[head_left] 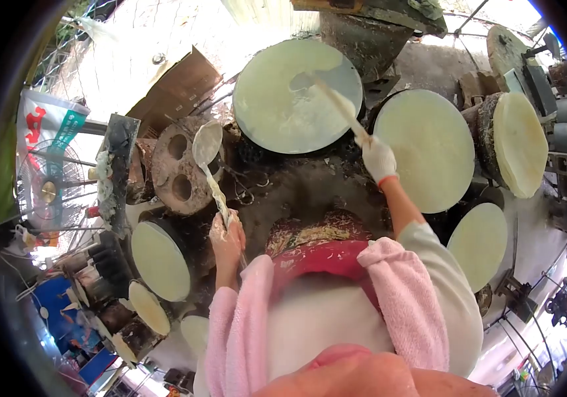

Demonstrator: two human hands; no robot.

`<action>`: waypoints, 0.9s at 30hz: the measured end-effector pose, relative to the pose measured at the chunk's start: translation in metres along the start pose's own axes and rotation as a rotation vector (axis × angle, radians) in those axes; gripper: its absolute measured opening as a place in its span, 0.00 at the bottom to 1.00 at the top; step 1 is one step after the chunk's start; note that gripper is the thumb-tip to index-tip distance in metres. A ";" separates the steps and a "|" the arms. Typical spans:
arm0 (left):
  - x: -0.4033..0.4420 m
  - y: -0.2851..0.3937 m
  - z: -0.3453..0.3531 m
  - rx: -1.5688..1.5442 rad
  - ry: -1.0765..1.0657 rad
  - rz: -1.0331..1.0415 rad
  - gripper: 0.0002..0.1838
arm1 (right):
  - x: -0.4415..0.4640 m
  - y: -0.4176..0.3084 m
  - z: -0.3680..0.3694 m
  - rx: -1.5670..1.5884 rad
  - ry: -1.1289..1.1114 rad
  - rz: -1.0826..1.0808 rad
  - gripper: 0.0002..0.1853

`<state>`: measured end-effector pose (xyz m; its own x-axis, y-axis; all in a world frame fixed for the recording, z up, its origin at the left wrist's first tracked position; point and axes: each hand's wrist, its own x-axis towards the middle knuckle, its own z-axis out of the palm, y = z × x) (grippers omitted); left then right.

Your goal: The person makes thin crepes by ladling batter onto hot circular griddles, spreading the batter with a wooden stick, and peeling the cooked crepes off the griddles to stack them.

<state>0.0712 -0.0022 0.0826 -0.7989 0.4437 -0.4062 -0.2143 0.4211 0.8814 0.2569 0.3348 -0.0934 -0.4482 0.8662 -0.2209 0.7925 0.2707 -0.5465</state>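
My left hand (227, 233), bare and smeared with batter, is closed around the handle of a ladle (208, 143) whose bowl points away from me and is coated in pale batter. On my right hand (379, 159) is a white glove, and its fingers grip a wooden batter spreader (336, 100). The spreader's far end lies over a large round griddle (349, 83) in front of me. Pale batter (283, 73) covers much of that griddle, with bare grey patches toward its right side and near the spreader tip.
Another griddle covered in pale batter (424, 152) stands right of my right hand. Further round pancakes (522, 144) sit on stoves at right, and more griddles (160, 260) at left. A block with round holes (181, 187) stands behind the ladle. A cardboard piece (176, 89) leans beyond it.
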 end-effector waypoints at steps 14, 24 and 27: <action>-0.002 0.017 0.022 0.091 0.021 -0.024 0.05 | 0.118 -0.038 -0.006 -0.094 0.006 -0.037 0.33; -0.013 0.023 0.016 0.073 0.095 -0.049 0.06 | 0.150 -0.104 -0.012 0.191 0.134 -0.567 0.28; -0.005 0.029 0.014 0.025 0.081 -0.026 0.06 | 0.054 -0.062 -0.009 0.754 -0.066 -0.293 0.27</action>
<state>0.0772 0.0187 0.1067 -0.8362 0.3671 -0.4073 -0.2226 0.4515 0.8641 0.1869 0.3685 -0.0643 -0.6369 0.7707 -0.0185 0.1576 0.1066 -0.9817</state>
